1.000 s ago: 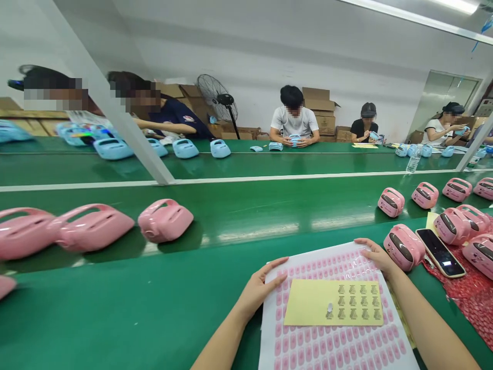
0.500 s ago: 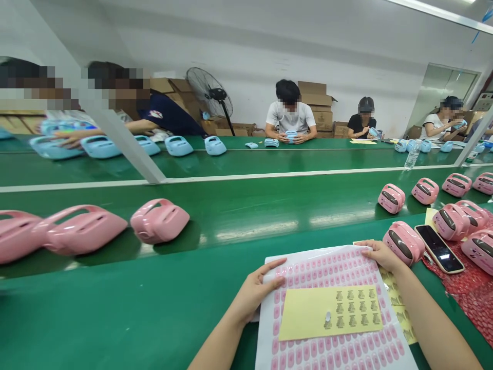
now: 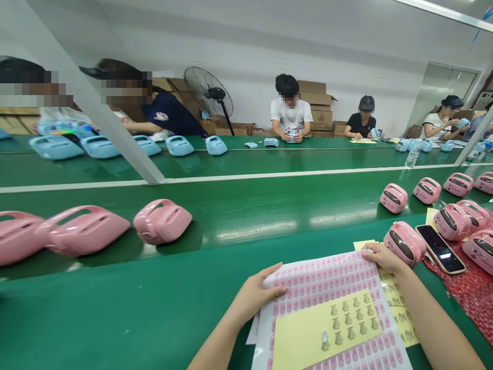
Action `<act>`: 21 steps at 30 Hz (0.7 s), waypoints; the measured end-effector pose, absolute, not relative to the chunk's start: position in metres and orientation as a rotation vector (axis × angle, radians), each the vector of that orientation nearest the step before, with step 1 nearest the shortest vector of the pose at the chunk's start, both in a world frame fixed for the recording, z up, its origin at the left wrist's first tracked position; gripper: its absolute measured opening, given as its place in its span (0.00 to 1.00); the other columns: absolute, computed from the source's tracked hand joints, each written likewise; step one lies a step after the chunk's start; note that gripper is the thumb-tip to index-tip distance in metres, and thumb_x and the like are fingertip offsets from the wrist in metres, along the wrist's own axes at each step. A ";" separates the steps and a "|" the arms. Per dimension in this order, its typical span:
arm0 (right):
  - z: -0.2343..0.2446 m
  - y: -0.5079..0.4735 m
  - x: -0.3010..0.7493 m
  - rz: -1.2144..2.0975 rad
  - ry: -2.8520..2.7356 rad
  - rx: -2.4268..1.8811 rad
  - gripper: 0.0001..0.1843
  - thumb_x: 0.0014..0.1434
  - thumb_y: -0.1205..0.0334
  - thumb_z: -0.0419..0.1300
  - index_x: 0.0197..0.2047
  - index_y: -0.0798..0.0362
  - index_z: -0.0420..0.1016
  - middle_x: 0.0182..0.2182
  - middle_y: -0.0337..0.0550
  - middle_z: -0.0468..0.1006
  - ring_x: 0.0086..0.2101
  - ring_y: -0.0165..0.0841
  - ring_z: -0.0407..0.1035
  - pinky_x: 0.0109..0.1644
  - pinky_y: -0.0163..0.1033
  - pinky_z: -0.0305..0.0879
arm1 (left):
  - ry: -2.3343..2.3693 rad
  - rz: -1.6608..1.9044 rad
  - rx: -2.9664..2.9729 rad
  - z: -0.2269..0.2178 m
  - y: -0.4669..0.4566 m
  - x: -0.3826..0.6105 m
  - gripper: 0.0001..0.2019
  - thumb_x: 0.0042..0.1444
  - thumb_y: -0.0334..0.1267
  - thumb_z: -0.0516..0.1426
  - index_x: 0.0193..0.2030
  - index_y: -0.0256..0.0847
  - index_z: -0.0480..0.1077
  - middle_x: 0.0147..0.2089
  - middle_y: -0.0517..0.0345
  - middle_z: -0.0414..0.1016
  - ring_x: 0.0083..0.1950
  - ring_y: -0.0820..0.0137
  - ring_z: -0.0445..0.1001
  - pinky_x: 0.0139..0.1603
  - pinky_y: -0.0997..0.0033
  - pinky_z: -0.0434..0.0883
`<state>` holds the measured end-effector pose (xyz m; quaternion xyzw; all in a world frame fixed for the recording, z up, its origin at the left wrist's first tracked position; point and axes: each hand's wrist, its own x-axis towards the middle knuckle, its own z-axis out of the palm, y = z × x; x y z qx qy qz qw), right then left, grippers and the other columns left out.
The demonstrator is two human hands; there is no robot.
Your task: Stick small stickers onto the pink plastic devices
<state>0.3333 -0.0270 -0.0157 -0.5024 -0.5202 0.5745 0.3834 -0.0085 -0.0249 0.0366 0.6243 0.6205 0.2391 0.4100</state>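
A white sheet of pink oval stickers [image 3: 308, 290] is held between my two hands, tilted above the green table. My left hand [image 3: 254, 293] grips its upper left edge, thumb on top. At the upper right corner my right hand [image 3: 383, 258] pinches the sheet. On the sheet lies a smaller yellow label sheet [image 3: 296, 334] with dark printed labels and one small whitish oval piece [image 3: 324, 337]. More yellow label sheets [image 3: 402, 318] show beneath, by my right forearm. A pink plastic casing [image 3: 404, 243] with a dark window stands just beyond my right hand.
Pink casings [image 3: 162, 222] rest on the green conveyor belt [image 3: 246, 205], left and right. A smartphone [image 3: 441, 249] lies by red bubble wrap [image 3: 468, 298]. Across the belt, several people handle blue casings [image 3: 179, 146]; a plastic bottle [image 3: 413, 155] and a slanted post [image 3: 127, 139] stand there.
The sticker sheet's top edge has dropped slightly, and the yellow label sheet on it has slid down and turned. Both hands keep their hold. Pink casings on the belt have shifted slightly right.
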 end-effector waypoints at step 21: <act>-0.004 -0.029 0.315 0.990 -1.672 -1.611 0.11 0.51 0.54 0.53 0.27 0.53 0.66 0.25 0.37 0.70 0.28 0.31 0.63 0.32 0.34 0.58 | 1.646 0.582 1.474 0.051 -0.030 -0.011 0.17 0.27 0.52 0.63 0.17 0.42 0.66 0.20 0.57 0.74 0.29 0.58 0.74 0.26 0.69 0.66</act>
